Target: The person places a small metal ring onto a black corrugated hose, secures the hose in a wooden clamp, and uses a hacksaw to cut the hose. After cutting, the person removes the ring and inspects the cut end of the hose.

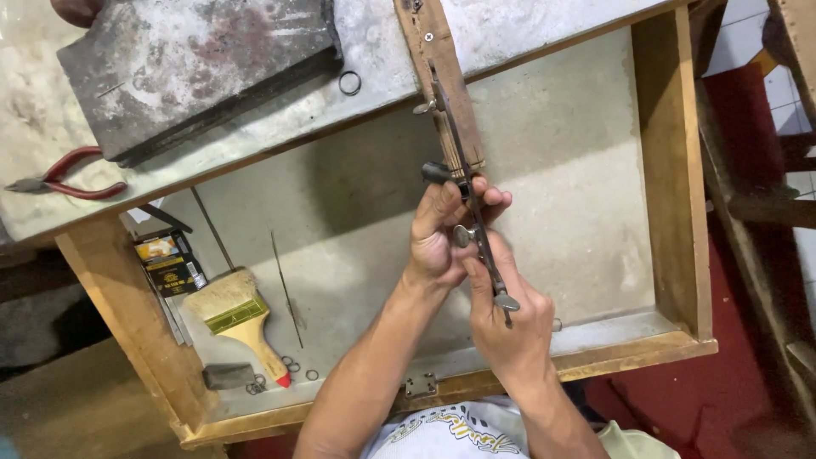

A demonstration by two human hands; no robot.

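Over an open wooden drawer (671, 170), both hands' grips clamp a saw frame (476, 221), its long axis pointing away.

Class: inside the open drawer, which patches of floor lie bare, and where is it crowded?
Bare: the drawer floor right of the hands, up to the right wall. Crowded: the near-left corner, with paintbrush, small box and loose rings.

— What lies on the bench top?
— Red-handled pliers (64, 177) at its left edge, a grey stone slab (195, 64) behind them, a small metal ring (349, 82) beside the slab.
— And in the open drawer (671, 170)?
— A wooden-handled paintbrush (234, 316) near the front left corner, a small box (170, 263) at the left wall, loose rings (289, 367) by the brush.
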